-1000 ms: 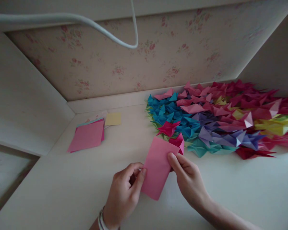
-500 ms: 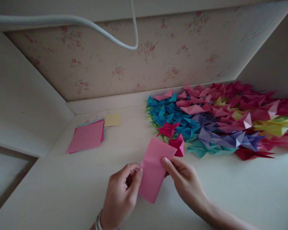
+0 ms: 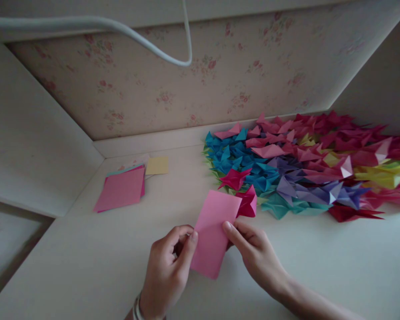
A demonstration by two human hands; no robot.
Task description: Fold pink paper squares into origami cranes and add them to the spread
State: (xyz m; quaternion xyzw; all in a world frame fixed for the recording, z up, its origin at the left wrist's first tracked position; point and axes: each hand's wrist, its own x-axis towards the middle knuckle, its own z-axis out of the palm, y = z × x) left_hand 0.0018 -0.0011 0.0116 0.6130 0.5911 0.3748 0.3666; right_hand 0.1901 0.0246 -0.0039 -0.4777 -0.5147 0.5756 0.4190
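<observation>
Two pinch grips, left hand and right hand, hold opposite long edges of a pink, rectangular paper sheet at the lower centre of the frame. I judge it light, flexible and easily creased, best held by those edges. Its long axis points steeply toward the frame's upper right.

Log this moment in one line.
left hand: pinches pink paper, left edge | right hand: pinches right edge | folded papers: heaped beyond, right
</observation>
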